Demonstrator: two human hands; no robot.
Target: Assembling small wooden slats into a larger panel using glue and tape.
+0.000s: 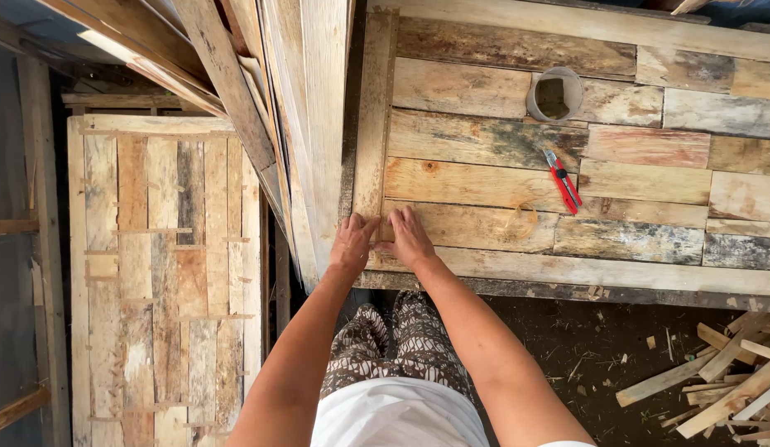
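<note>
Pressing down on the edge strip [373,124] at the near left corner of the plank panel [650,190]: left hand [352,244] and right hand [410,237] side by side, fingers flat and spread, gripping nothing. Red pliers [563,180] and grey pipe ring [555,95] lie further right, well apart from both hands.

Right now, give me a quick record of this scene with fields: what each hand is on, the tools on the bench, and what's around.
left hand: flat on the upright wood strip at the panel's left edge
right hand: flat on the plank panel beside the strip
tools: red pliers lying on the panel
other: grey ring near the top
ground: wood scraps at right
left side: second plank panel, leaning boards
</note>
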